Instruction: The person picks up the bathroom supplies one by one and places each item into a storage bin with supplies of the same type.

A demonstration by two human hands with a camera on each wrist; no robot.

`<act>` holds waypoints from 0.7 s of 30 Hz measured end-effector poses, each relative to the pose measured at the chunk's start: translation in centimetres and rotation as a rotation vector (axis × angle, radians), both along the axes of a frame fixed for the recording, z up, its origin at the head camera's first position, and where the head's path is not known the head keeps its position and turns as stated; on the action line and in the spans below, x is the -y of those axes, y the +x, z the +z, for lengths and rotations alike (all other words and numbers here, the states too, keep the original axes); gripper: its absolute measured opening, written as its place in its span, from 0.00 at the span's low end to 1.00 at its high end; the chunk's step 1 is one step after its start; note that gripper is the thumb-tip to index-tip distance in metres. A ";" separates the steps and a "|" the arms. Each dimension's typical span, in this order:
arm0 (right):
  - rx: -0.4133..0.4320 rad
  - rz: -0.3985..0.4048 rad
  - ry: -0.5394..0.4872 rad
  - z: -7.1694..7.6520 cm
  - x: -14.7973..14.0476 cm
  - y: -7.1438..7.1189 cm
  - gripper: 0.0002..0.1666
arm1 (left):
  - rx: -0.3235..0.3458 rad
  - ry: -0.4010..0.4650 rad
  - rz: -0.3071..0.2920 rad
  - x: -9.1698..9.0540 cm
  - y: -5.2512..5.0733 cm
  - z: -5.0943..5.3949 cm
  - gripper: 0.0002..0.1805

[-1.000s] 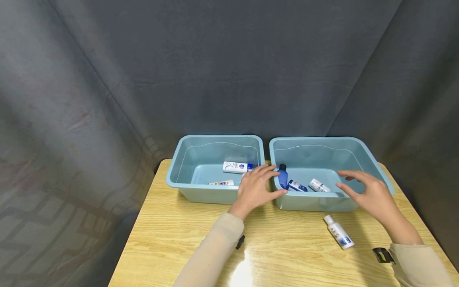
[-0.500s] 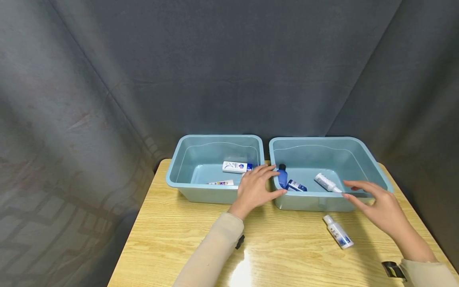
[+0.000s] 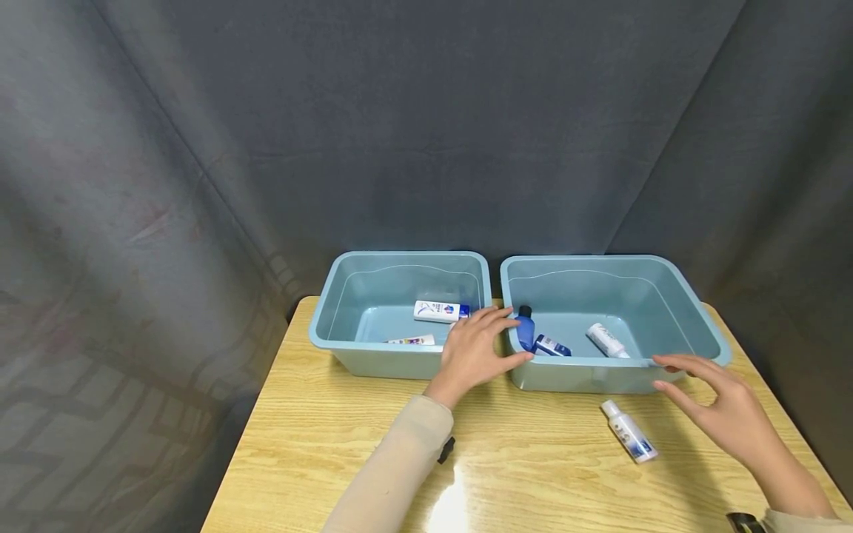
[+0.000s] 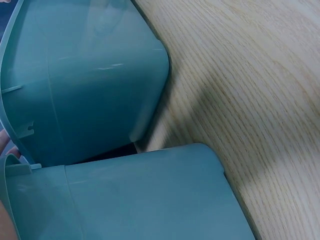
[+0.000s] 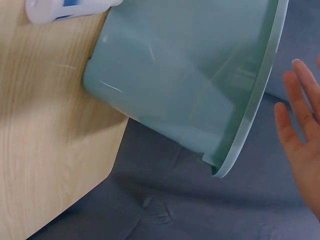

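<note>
My left hand hovers at the facing rims of two blue-green bins, its fingers spread and relaxed; whether it touches a rim cannot be told. In front of the right bin's right corner is my right hand, thumb and fingers apart with nothing between them. Inside that bin lie a white bottle, a blue bottle with a black cap and a small dark blue bottle. Another white bottle with a blue-patterned label lies on the table, left of my right hand.
The left bin holds a white bottle with a blue cap and a white tube with a coloured print. Both bins stand at the back of the wooden table, before a dark grey curtain.
My right hand has drawn back from over the right bin, toward the lower right. The white bottle inside that bin has shifted a little to the right. The left hand stays put.
</note>
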State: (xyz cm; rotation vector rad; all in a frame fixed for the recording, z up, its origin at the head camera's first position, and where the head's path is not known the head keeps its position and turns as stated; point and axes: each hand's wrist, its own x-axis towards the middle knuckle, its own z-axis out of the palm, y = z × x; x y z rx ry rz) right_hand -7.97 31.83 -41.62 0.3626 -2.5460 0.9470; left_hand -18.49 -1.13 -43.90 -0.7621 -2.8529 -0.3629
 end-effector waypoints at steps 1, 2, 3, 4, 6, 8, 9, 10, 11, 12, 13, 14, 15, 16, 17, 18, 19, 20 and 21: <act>0.008 -0.008 -0.004 -0.1 0.0 0.1 0.25 | 0.000 0.000 0.000 0.0 0.0 0.0 0.39; 0.013 -0.015 -0.007 -0.2 -0.1 0.3 0.25 | -0.001 0.000 -0.001 0.0 0.0 0.0 0.39; 0.024 -0.025 -0.007 -0.3 -0.1 0.4 0.24 | -0.002 0.000 0.000 0.0 0.0 0.0 0.39; 0.036 -0.030 -0.007 -0.4 -0.2 0.5 0.24 | -0.002 -0.002 0.000 0.0 0.0 0.0 0.39; 0.051 -0.040 -0.004 -0.7 -0.2 0.7 0.23 | -0.002 -0.002 0.001 0.0 0.0 0.0 0.38; 0.057 -0.047 -0.002 -1.0 -0.3 0.9 0.23 | 0.000 -0.004 0.002 0.0 0.1 0.0 0.38; 0.054 -0.047 -0.003 -1.1 -0.3 1.0 0.23 | 0.000 -0.004 0.002 0.0 0.1 0.0 0.38; 0.050 -0.045 -0.006 -1.3 -0.3 1.1 0.23 | 0.002 -0.004 0.003 0.0 0.1 0.0 0.38; 0.045 -0.046 -0.010 -1.4 -0.3 1.1 0.24 | 0.003 -0.003 0.004 0.0 0.1 0.0 0.38; 0.039 -0.048 -0.013 -1.6 -0.3 1.3 0.24 | 0.005 -0.003 0.004 0.0 0.1 0.0 0.38; 0.029 -0.046 -0.019 -1.8 -0.3 1.4 0.24 | 0.005 -0.004 0.005 0.0 0.1 -0.1 0.38; 0.018 -0.048 -0.025 -1.9 -0.3 1.4 0.25 | 0.005 -0.005 0.005 0.0 0.1 -0.1 0.39; 0.006 -0.048 -0.032 -2.1 -0.2 1.5 0.25 | 0.004 -0.006 0.005 0.0 0.0 -0.1 0.39; -0.008 -0.047 -0.038 -2.3 -0.2 1.6 0.26 | 0.003 -0.006 0.004 0.0 0.0 -0.1 0.39; -0.026 -0.044 -0.043 -2.5 -0.2 1.7 0.26 | 0.001 -0.005 0.003 0.0 0.0 -0.1 0.39; -0.044 -0.042 -0.045 -2.7 -0.2 1.8 0.27 | 0.000 -0.003 0.002 0.0 0.0 -0.1 0.39; -0.059 -0.041 -0.049 -2.9 -0.1 1.8 0.28 | -0.001 -0.002 0.002 0.0 0.0 -0.1 0.38; -0.070 -0.040 -0.052 -3.1 -0.1 1.9 0.29 | -0.002 0.000 0.001 0.0 0.0 -0.1 0.38; -0.077 -0.038 -0.056 -3.3 -0.1 1.9 0.29 | -0.002 0.002 0.000 0.0 0.0 -0.1 0.38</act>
